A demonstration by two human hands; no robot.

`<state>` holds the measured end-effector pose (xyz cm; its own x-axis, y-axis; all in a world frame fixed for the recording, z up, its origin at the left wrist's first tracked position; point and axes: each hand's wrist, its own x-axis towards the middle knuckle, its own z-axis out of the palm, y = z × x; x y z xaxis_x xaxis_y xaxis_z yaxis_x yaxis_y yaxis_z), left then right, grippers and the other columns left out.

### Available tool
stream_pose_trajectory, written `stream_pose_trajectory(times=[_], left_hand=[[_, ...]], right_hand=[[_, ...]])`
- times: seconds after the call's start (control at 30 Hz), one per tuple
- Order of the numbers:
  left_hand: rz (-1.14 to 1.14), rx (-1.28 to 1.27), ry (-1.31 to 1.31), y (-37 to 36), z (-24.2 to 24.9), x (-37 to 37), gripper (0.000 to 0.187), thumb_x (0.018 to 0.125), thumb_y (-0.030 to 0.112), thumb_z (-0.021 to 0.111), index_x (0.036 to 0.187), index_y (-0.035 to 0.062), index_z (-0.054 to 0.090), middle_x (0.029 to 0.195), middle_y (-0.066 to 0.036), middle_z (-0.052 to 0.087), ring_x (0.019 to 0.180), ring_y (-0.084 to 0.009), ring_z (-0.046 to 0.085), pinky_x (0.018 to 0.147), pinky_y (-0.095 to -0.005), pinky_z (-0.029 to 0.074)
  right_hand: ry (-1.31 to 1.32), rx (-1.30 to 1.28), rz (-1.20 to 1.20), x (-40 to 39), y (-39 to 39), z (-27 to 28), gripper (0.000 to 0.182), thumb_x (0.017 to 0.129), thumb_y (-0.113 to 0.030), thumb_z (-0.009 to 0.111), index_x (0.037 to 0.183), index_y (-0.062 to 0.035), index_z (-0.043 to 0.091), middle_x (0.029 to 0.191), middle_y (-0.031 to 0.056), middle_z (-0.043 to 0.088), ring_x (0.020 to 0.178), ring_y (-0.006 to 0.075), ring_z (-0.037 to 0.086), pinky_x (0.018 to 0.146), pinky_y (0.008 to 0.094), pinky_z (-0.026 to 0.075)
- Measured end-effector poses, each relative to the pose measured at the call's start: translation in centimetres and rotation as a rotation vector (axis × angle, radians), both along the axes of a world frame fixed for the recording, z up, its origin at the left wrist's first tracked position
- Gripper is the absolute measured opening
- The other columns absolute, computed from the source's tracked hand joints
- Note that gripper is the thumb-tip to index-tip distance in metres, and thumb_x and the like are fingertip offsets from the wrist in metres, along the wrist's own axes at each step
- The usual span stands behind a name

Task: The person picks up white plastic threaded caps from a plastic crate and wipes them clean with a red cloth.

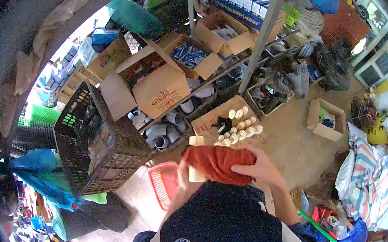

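Note:
My left hand [187, 177] is closed around a cream-coloured piece [192, 174] in front of my chest. A reddish-brown cloth [215, 163] lies across that piece and hides most of it, so its kind does not show. From the other side, my right hand [259, 167] grips the cloth, its fingers pressed onto the fabric. Just beyond my hands, several cream ribbed pieces [243, 125] stand in rows on a flattened cardboard sheet [206, 122]. A small black item [224, 124] lies beside them.
A red plastic basket [163, 184] sits on the floor at my left, near a tilted black crate [112, 164]. Shelves with open cardboard boxes [161, 93] and grey pipe fittings [157, 131] stand ahead. Another cardboard box [326, 119] and striped sacks [369, 179] are to the right.

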<state>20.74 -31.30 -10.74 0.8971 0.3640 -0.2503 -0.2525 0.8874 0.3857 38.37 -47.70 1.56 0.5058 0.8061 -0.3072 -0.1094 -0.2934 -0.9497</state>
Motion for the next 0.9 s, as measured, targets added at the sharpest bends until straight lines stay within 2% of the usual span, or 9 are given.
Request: stream_pose_trajectory(times=[0.03,0.1,0.2,0.33,0.47,0.6,0.77,0.87,0.9], left_hand=[[0.022,-0.027,0.093,0.8,0.4,0.1,0.064,0.097,0.059,0.042,0.142,0.0124,0.046,0.131,-0.011,0.058,0.118,-0.0281,0.058,0.102,-0.0451,0.046],[0.124,-0.113,0.283,1.1,5.5,1.5,0.063,0.097,0.063,0.042,0.111,0.0061,0.062,0.083,-0.007,0.065,0.065,-0.0194,0.064,0.057,-0.0340,0.055],[0.198,0.050,0.422,1.5,4.5,0.6,0.060,0.098,0.062,0.040,0.107,0.0071,0.062,0.081,-0.007,0.064,0.062,-0.0194,0.063,0.056,-0.0339,0.054],[0.120,0.240,0.446,-0.5,4.8,1.3,0.056,0.101,0.055,0.041,0.127,0.0071,0.054,0.093,-0.006,0.064,0.075,-0.0176,0.064,0.064,-0.0311,0.053],[0.176,0.236,0.238,-1.7,5.3,3.6,0.057,0.103,0.050,0.034,0.143,0.0093,0.043,0.132,-0.012,0.056,0.116,-0.0263,0.058,0.099,-0.0406,0.047],[0.107,0.386,0.251,-2.5,7.2,3.7,0.059,0.103,0.048,0.033,0.149,0.0120,0.038,0.147,-0.011,0.046,0.130,-0.0280,0.049,0.109,-0.0434,0.041],[0.195,0.573,0.192,-2.3,8.9,2.8,0.057,0.104,0.042,0.030,0.153,0.0128,0.032,0.152,-0.011,0.040,0.136,-0.0272,0.045,0.112,-0.0454,0.039],[0.281,0.343,0.134,-1.1,7.9,3.3,0.053,0.106,0.041,0.032,0.151,0.0125,0.035,0.148,-0.013,0.045,0.131,-0.0279,0.049,0.108,-0.0435,0.042],[0.286,0.537,0.265,-0.3,8.4,3.0,0.053,0.106,0.042,0.033,0.151,0.0128,0.036,0.147,-0.013,0.046,0.130,-0.0283,0.050,0.106,-0.0433,0.044]], right_hand=[[0.168,0.057,-0.073,0.3,-0.4,-1.0,0.053,0.077,-0.015,0.082,0.123,-0.0051,0.059,0.111,0.0102,0.067,0.102,0.0197,0.065,0.093,0.0363,0.051],[0.418,0.204,-0.207,0.8,-0.9,-1.5,0.049,0.080,0.000,0.073,0.125,-0.0042,0.055,0.111,0.0108,0.066,0.103,0.0185,0.065,0.094,0.0355,0.052],[0.353,0.173,-0.356,1.8,-1.3,0.4,0.049,0.080,0.004,0.069,0.125,-0.0043,0.052,0.111,0.0103,0.067,0.102,0.0200,0.065,0.093,0.0357,0.053],[-0.314,0.281,-0.270,-1.2,0.7,-0.9,0.044,0.079,0.000,0.069,0.120,-0.0060,0.052,0.136,0.0150,0.055,0.122,0.0253,0.056,0.103,0.0390,0.045],[-0.541,0.466,0.126,-6.0,3.1,-0.8,0.049,0.077,-0.024,0.081,0.116,-0.0083,0.055,0.158,0.0266,0.020,0.148,0.0419,0.018,0.118,0.0519,0.017],[-0.782,0.511,0.007,-4.5,5.5,0.3,0.049,0.078,-0.029,0.079,0.117,-0.0083,0.056,0.157,0.0270,0.020,0.147,0.0450,0.016,0.118,0.0542,0.013],[-0.704,0.395,0.083,-5.0,6.2,0.3,0.088,0.078,-0.030,0.076,0.151,-0.0048,0.034,0.159,0.0277,0.019,0.143,0.0453,0.031,0.114,0.0484,0.030],[-0.700,0.383,0.031,-7.2,5.6,0.8,0.081,0.081,-0.027,0.073,0.149,-0.0036,0.037,0.157,0.0284,0.023,0.143,0.0456,0.030,0.115,0.0494,0.029],[-0.639,0.412,0.021,-7.7,5.4,0.7,0.074,0.082,-0.024,0.072,0.145,-0.0012,0.042,0.157,0.0282,0.025,0.143,0.0459,0.030,0.116,0.0503,0.027]])
